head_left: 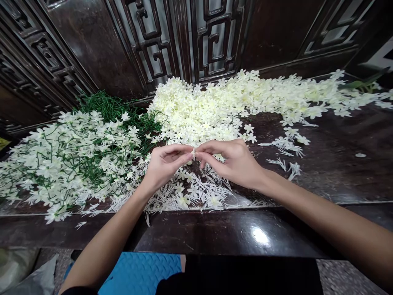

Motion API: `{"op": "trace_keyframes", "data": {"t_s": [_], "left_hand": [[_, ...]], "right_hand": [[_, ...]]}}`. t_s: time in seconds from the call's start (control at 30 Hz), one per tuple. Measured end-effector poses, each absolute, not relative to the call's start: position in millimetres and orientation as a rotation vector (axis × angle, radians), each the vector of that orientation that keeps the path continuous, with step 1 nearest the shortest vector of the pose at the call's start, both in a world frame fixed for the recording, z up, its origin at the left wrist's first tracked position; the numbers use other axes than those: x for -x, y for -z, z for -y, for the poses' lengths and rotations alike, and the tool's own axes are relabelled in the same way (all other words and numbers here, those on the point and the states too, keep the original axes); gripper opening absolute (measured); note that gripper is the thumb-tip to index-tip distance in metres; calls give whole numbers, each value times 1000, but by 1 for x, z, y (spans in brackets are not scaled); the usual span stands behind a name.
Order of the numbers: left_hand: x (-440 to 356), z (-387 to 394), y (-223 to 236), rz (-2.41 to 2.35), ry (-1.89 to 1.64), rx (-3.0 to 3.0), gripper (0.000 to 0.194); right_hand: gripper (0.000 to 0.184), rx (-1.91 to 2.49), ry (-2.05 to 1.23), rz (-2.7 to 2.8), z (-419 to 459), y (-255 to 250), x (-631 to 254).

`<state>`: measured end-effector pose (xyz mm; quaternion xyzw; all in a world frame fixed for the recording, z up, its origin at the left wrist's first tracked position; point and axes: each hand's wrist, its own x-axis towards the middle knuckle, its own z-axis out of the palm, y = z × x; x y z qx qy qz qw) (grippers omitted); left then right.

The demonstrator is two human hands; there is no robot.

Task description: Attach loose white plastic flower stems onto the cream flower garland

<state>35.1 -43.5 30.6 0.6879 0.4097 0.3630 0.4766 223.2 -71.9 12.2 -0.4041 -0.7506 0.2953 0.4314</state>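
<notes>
My left hand (166,162) and my right hand (233,159) meet fingertip to fingertip over a dark wooden ledge (215,229). Between the pinched fingers of both sits one small white artificial flower piece (193,153). Just below the hands lies a scatter of white flower heads with thin white stalks (196,190). Left of my left hand spreads a heap of white flowers on green wire stems (70,159). Behind the hands is a large pile of loose cream-white petals (215,106).
Carved dark wooden door panels (172,41) rise right behind the piles. More loose flowers trail off to the right (331,94), with a few strays (291,143) on the dark surface. A blue mat (138,272) lies below the ledge.
</notes>
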Motion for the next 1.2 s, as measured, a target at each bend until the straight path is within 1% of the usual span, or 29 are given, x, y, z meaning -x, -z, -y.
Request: {"op": "trace_keyframes", "data": {"t_s": [0.03,0.07,0.13,0.17,0.2,0.33,0.4,0.5,0.63,0.9,1.1,1.2], "left_hand": [[-35,44,-31,-998,-895,-1679,12],[-34,44,-31,-990,-909,-1679,12],[-34,43,-30,-973,-932,-1681,13],[-34,43,-30,-968,-931,-1684,13],[-34,43,-30,-966,-918,-1688,13],[-35,44,-29,-967,-848,-1715,12],[-36,45,-29,-968,-844,-1716,11],[-36,45,-30,-981,-880,-1674,18],[-32,42,-31,-964,-944,-1595,28],[-28,39,-32,-896,-864,-1410,27],[-29,39,-33,-884,-787,-1355,23],[-29,39,-31,-938,-878,-1440,28]], "right_hand": [[18,1039,-792,1844,72,-12,-223],[22,1075,-846,1810,71,-13,-224],[38,1145,-947,1755,70,-15,-224],[41,1165,-985,1740,70,-15,-224],[41,1169,-1016,1734,70,-16,-224],[23,1072,-1104,1730,70,-18,-223],[17,1023,-1144,1723,69,-19,-224],[12,1016,-1191,1708,67,-21,-229],[11,1137,-1162,1697,64,-22,-235],[16,1141,-1073,1724,63,-22,-234],[15,1058,-1199,1843,64,-18,-231],[15,1078,-1221,1794,65,-17,-230]]}}
